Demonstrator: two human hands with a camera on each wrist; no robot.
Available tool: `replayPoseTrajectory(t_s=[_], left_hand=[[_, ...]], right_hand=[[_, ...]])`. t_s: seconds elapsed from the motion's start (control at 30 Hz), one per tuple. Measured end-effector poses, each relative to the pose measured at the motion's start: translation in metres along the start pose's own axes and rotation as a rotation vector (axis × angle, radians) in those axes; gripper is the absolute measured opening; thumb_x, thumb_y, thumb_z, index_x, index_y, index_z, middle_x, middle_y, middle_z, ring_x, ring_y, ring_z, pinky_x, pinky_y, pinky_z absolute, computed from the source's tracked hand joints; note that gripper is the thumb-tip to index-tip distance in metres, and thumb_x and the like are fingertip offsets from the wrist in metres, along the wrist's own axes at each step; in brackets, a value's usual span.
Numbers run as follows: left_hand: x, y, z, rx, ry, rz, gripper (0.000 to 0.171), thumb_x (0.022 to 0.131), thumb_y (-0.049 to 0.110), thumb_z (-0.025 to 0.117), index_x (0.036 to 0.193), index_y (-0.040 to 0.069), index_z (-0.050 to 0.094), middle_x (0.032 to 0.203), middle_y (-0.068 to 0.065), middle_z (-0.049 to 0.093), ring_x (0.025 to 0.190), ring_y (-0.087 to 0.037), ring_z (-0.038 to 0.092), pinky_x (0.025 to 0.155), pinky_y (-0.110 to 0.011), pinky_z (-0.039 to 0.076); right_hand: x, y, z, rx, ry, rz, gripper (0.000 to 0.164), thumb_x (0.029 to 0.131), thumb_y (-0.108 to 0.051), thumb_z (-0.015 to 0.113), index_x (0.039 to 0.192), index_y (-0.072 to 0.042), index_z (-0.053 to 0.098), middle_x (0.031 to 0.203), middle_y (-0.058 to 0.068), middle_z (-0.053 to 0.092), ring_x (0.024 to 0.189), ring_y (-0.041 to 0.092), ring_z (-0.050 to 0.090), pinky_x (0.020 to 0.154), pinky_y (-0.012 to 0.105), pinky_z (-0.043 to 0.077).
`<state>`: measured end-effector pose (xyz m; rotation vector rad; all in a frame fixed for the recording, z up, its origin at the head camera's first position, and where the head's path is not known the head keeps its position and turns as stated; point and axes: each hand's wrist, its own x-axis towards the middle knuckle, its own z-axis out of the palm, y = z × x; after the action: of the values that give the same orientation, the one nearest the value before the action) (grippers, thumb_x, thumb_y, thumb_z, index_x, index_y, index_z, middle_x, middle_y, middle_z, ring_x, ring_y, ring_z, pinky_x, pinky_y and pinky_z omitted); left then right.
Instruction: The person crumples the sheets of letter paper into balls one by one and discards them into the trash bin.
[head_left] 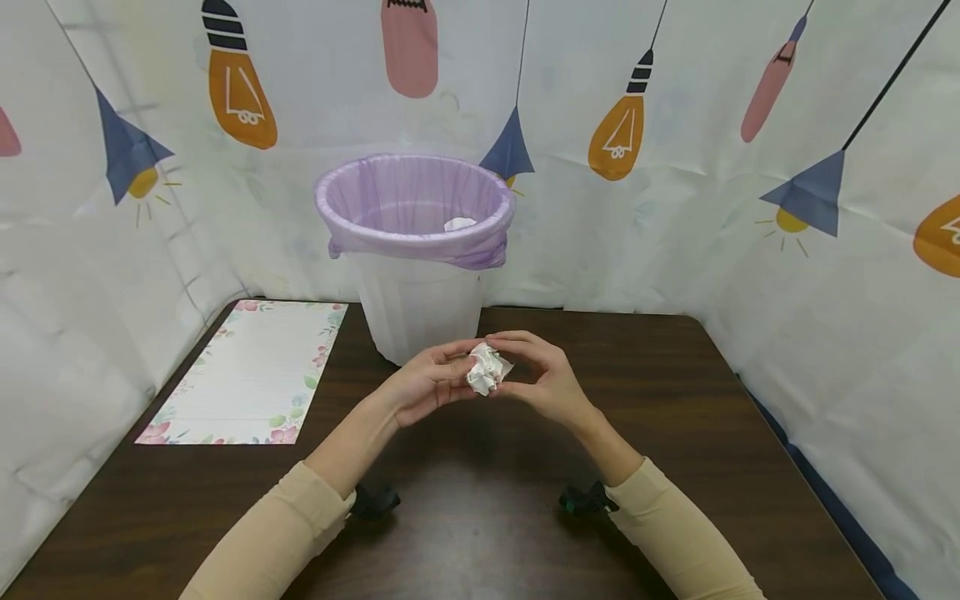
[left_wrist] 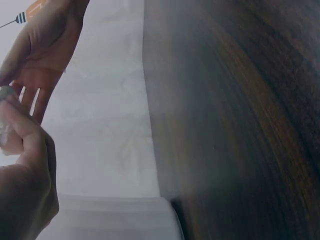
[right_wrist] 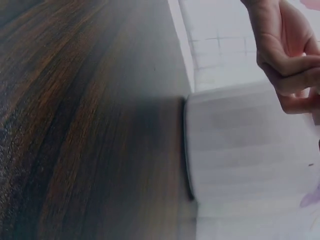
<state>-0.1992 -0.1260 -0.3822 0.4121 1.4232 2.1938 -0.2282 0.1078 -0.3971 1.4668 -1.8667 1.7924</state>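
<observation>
A crumpled ball of white paper [head_left: 487, 369] is held between both hands above the table, in front of the bin. From its left side, my left hand [head_left: 435, 383] grips it with thumb and fingers. My right hand [head_left: 546, 379] pinches it from the other side, thumb below and fingertips on top. At the left edge of the left wrist view, the left hand [left_wrist: 30, 165] and the right hand [left_wrist: 47, 55] meet around the ball. The right wrist view catches one hand [right_wrist: 290, 60] at its upper right, with the ball out of sight.
Behind the hands stands a white bin [head_left: 420, 292] lined with a purple bag [head_left: 412, 242]; a white paper piece [head_left: 459, 223] shows inside. On the left of the dark wooden table [head_left: 637, 400] lies a flower-bordered sheet [head_left: 251, 371]. A printed white curtain [head_left: 570, 233] encloses the table.
</observation>
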Motion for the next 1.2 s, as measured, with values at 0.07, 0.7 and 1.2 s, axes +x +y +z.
replayPoseTrajectory(t_s=[0.07, 0.7, 1.2], left_hand=[[0.0, -0.002, 0.001, 0.002, 0.032, 0.006, 0.049, 0.11, 0.006, 0.046, 0.153, -0.009, 0.032, 0.121, -0.013, 0.063, 0.103, -0.022, 0.069, 0.089, -0.032, 0.056], [-0.009, -0.015, 0.02, 0.162, 0.214, 0.143, 0.047, 0.107, 0.015, 0.059, 0.15, 0.0, 0.045, 0.142, -0.022, 0.053, 0.115, -0.027, 0.064, 0.098, -0.042, 0.053], [-0.005, -0.018, 0.012, -0.012, 0.171, 0.099, 0.046, 0.11, 0.016, 0.05, 0.148, -0.009, 0.043, 0.14, -0.018, 0.051, 0.12, -0.023, 0.06, 0.11, -0.046, 0.042]], right_hand=[[0.0, 0.0, 0.0, -0.029, 0.004, -0.005, 0.057, 0.078, 0.004, 0.085, 0.131, 0.008, 0.064, 0.13, 0.022, 0.062, 0.12, 0.035, 0.06, 0.099, 0.057, 0.049], [0.001, -0.007, 0.003, -0.087, 0.13, 0.024, 0.058, 0.063, 0.028, 0.083, 0.115, 0.013, 0.063, 0.114, 0.026, 0.062, 0.109, 0.023, 0.063, 0.094, 0.037, 0.055], [-0.001, -0.005, 0.004, -0.059, 0.06, 0.096, 0.042, 0.081, 0.026, 0.071, 0.12, 0.011, 0.063, 0.13, 0.028, 0.056, 0.119, 0.029, 0.059, 0.097, 0.045, 0.054]])
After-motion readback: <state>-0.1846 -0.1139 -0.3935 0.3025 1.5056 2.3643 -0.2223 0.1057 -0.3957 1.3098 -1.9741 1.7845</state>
